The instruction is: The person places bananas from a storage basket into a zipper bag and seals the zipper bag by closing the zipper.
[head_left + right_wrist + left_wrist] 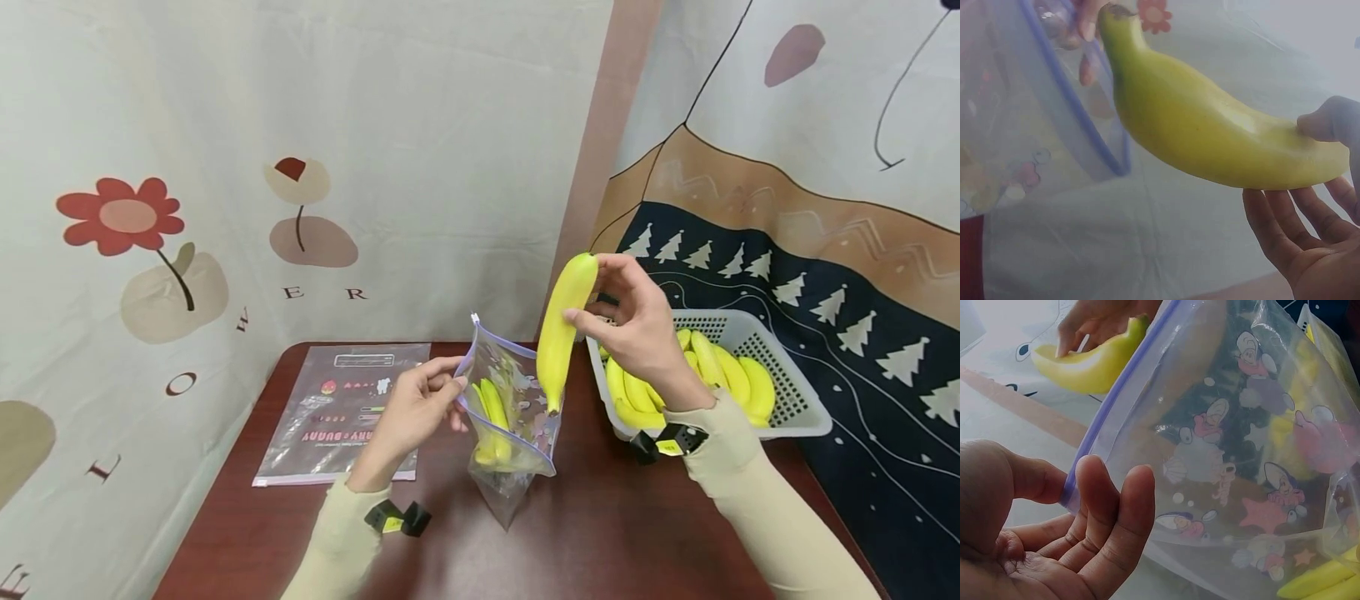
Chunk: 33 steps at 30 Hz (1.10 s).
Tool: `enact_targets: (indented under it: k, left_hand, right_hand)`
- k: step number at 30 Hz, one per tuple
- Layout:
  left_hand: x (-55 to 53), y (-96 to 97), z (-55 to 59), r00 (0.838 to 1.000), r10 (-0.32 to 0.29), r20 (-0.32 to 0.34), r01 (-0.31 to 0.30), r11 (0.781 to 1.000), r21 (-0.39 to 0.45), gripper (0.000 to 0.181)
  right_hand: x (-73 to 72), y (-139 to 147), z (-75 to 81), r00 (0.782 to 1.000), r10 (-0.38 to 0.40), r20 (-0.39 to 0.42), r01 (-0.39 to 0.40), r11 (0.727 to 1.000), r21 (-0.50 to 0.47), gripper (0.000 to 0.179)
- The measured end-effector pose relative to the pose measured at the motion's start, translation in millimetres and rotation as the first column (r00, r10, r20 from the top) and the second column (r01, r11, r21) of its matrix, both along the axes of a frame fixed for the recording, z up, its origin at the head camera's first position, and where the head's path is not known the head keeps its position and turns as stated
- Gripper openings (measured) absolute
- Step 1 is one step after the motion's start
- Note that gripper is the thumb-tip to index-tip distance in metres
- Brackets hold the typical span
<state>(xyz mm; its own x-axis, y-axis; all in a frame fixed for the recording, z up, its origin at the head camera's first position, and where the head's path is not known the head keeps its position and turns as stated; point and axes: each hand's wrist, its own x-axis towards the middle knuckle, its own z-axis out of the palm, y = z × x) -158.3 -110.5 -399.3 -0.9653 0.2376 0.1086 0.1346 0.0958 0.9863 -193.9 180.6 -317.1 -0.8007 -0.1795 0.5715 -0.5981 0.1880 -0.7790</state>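
A clear zip bag (517, 442) with a purple zip edge and printed sea characters hangs above the table, its mouth spread. My left hand (420, 408) pinches the bag's left rim between thumb and finger; the left wrist view shows the bag's printed side (1229, 456). Inside the bag lie yellow bananas (491, 417). My right hand (637, 325) grips one banana (564, 333) by its upper end, thumb on one side and fingers on the other. This banana hangs nearly upright, its stem end at the bag's mouth. In the right wrist view the banana (1197, 125) spans the picture.
On the right stands a grey perforated basket (802, 400) holding several bananas (738, 379). Flat on the brown table (600, 533) at the left lies another clear printed bag (337, 417) with a zip edge. Printed cloth (450, 167) hangs behind the table.
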Motion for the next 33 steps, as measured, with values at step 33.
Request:
enact_targets:
  k: [33]
  left_hand:
    - [1.6,4.1,3.0,1.0,0.0,0.012,0.0,1.0,-0.017,0.035]
  right_hand:
    - [8.1,-41,-19.8,0.996,0.071,0.057,-0.089,0.875,0.475,0.042]
